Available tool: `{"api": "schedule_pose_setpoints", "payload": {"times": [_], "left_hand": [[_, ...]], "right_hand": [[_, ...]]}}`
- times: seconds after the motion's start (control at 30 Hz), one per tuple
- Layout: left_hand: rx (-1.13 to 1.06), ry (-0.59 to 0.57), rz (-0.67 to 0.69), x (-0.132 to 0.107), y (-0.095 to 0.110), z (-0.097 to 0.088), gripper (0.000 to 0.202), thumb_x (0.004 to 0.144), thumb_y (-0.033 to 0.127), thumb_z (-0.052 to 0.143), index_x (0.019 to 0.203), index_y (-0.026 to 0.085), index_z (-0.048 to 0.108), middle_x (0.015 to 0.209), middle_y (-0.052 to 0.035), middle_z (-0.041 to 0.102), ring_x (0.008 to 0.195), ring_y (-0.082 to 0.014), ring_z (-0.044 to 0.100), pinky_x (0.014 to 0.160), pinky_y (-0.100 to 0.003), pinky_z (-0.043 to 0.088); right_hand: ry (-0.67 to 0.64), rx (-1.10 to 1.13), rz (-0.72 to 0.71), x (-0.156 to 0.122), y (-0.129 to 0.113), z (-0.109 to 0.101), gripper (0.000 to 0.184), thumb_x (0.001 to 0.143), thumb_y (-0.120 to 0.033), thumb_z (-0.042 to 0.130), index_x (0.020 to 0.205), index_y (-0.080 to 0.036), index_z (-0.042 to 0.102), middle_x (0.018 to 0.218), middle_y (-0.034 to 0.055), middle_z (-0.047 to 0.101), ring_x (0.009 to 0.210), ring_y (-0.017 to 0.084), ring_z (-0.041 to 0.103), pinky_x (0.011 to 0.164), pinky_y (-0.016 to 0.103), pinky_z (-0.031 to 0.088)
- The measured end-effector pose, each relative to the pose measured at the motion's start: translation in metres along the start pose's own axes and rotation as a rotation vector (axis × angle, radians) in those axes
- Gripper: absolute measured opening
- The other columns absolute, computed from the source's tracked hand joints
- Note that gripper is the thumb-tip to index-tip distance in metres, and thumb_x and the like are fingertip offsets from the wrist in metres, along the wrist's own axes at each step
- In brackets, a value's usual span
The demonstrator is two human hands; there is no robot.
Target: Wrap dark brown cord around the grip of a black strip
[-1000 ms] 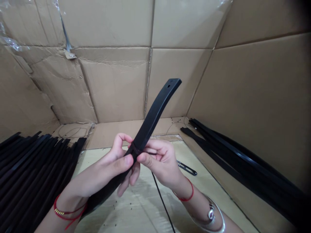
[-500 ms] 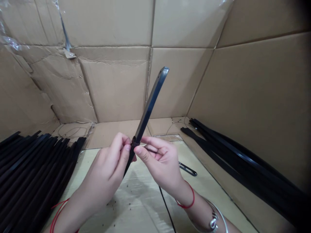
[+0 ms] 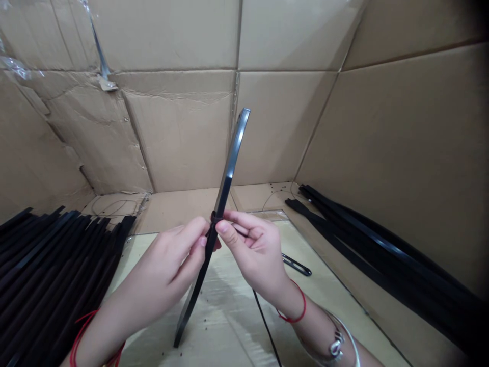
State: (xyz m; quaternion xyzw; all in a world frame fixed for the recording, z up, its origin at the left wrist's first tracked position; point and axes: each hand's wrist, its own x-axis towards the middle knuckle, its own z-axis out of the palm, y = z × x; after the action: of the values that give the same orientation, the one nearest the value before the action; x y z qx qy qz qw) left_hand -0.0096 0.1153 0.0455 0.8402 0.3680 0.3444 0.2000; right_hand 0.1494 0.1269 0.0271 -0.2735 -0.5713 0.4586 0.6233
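A long, narrow black bar stands tilted in front of me, its top leaning right and its lower end just above the board. A thin black cord hangs below my right hand, and a dark loop of it appears to go round the bar's middle. My right hand is closed on the bar beside this loop, thumb in front and fingers behind, with cord running through the fingers. On the other side, my left hand pinches at the loop; its fingertips partly hide the cord end there.
Many black bars lie side by side on the left. More long black strips rest along the right cardboard wall. A black slotted piece lies on the pale board, with small dark specks scattered about.
The bar has turned more upright and its top has shifted left, so its lower end now shows below my left hand. Both hands keep their closed holds at the loop.
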Motion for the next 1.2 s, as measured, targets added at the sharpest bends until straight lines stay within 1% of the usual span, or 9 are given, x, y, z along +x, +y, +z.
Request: {"api": "schedule_pose_setpoints", "payload": {"times": [0.13, 0.23, 0.37, 0.43, 0.53, 0.67, 0.9, 1.1, 1.2], "left_hand": [[0.020, -0.033, -0.025, -0.003, 0.000, -0.004, 0.020, 0.100, 0.025, 0.039, 0.080, 0.021, 0.043, 0.071, 0.0036, 0.048, 0.061, -0.0107, 0.043, 0.058, -0.021, 0.032], [0.032, -0.039, -0.129, -0.009, 0.003, -0.005, 0.021, 0.100, 0.032, 0.037, 0.085, 0.023, 0.048, 0.076, 0.0026, 0.053, 0.069, -0.0127, 0.049, 0.063, -0.022, 0.036], [0.077, 0.154, -0.182, -0.010, 0.005, 0.007, 0.023, 0.093, 0.042, 0.053, 0.109, 0.025, 0.055, 0.106, -0.0018, 0.066, 0.099, -0.0195, 0.060, 0.082, -0.028, 0.042], [0.133, 0.261, -0.112, -0.008, 0.006, 0.016, 0.032, 0.087, 0.042, 0.062, 0.113, 0.023, 0.057, 0.104, -0.0046, 0.069, 0.093, -0.0219, 0.064, 0.078, -0.030, 0.044], [0.259, 0.395, -0.030, -0.005, 0.006, 0.027, 0.018, 0.089, 0.031, 0.061, 0.101, 0.019, 0.062, 0.083, -0.0052, 0.072, 0.070, -0.0204, 0.066, 0.064, -0.029, 0.043], [0.295, 0.484, 0.010, -0.006, 0.012, 0.028, 0.011, 0.089, 0.020, 0.059, 0.099, 0.019, 0.062, 0.075, -0.0015, 0.071, 0.062, -0.0156, 0.065, 0.057, -0.025, 0.043], [-0.139, 0.433, -0.211, -0.010, 0.019, 0.028, 0.009, 0.093, 0.029, 0.055, 0.094, 0.022, 0.061, 0.068, 0.0025, 0.065, 0.058, -0.0112, 0.061, 0.054, -0.020, 0.047], [-0.571, 0.378, -0.323, -0.009, 0.023, 0.028, 0.017, 0.093, 0.035, 0.055, 0.093, 0.019, 0.062, 0.070, 0.0014, 0.062, 0.062, -0.0092, 0.058, 0.058, -0.018, 0.049], [-0.853, 0.274, -0.343, -0.008, 0.024, 0.024, 0.017, 0.094, 0.034, 0.056, 0.092, 0.018, 0.061, 0.067, 0.0021, 0.061, 0.055, -0.0065, 0.056, 0.051, -0.015, 0.046]], "right_hand": [[-0.001, 0.013, 0.005, 0.001, 0.001, 0.000, 0.023, 0.074, -0.035, 0.079, 0.081, -0.014, 0.072, 0.068, 0.0041, 0.069, 0.060, 0.014, 0.066, 0.055, 0.022, 0.059], [0.014, 0.007, -0.026, 0.001, 0.001, 0.001, 0.021, 0.076, -0.033, 0.078, 0.086, -0.016, 0.073, 0.076, 0.0056, 0.072, 0.068, 0.015, 0.069, 0.062, 0.023, 0.061], [0.052, 0.009, -0.033, 0.000, -0.003, 0.005, 0.023, 0.077, -0.037, 0.076, 0.088, -0.017, 0.073, 0.080, 0.0073, 0.073, 0.079, 0.019, 0.072, 0.074, 0.029, 0.062], [0.065, 0.028, 0.007, -0.001, -0.005, 0.006, 0.022, 0.077, -0.036, 0.077, 0.087, -0.017, 0.074, 0.079, 0.0074, 0.073, 0.077, 0.020, 0.072, 0.073, 0.030, 0.063], [0.033, 0.043, 0.047, -0.002, -0.009, 0.005, 0.017, 0.076, -0.031, 0.078, 0.087, -0.018, 0.075, 0.075, 0.0058, 0.073, 0.072, 0.019, 0.071, 0.069, 0.029, 0.063], [-0.004, 0.010, 0.021, -0.004, -0.017, 0.005, 0.008, 0.080, -0.022, 0.072, 0.087, -0.022, 0.077, 0.075, 0.0039, 0.072, 0.070, 0.015, 0.069, 0.067, 0.025, 0.060], [0.078, 0.130, 0.124, -0.007, -0.022, 0.011, 0.010, 0.077, -0.025, 0.073, 0.074, -0.016, 0.070, 0.048, -0.0037, 0.051, 0.045, 0.010, 0.052, 0.043, 0.023, 0.049], [0.001, 0.379, 0.103, -0.011, -0.020, 0.013, 0.005, 0.080, -0.018, 0.071, 0.076, -0.017, 0.068, 0.047, -0.0068, 0.047, 0.034, 0.003, 0.030, 0.034, 0.018, 0.033], [0.003, 0.370, 0.108, -0.010, -0.020, 0.008, 0.005, 0.079, -0.020, 0.074, 0.076, -0.018, 0.070, 0.046, -0.0081, 0.042, 0.036, 0.002, 0.021, 0.033, 0.017, 0.021]]}}
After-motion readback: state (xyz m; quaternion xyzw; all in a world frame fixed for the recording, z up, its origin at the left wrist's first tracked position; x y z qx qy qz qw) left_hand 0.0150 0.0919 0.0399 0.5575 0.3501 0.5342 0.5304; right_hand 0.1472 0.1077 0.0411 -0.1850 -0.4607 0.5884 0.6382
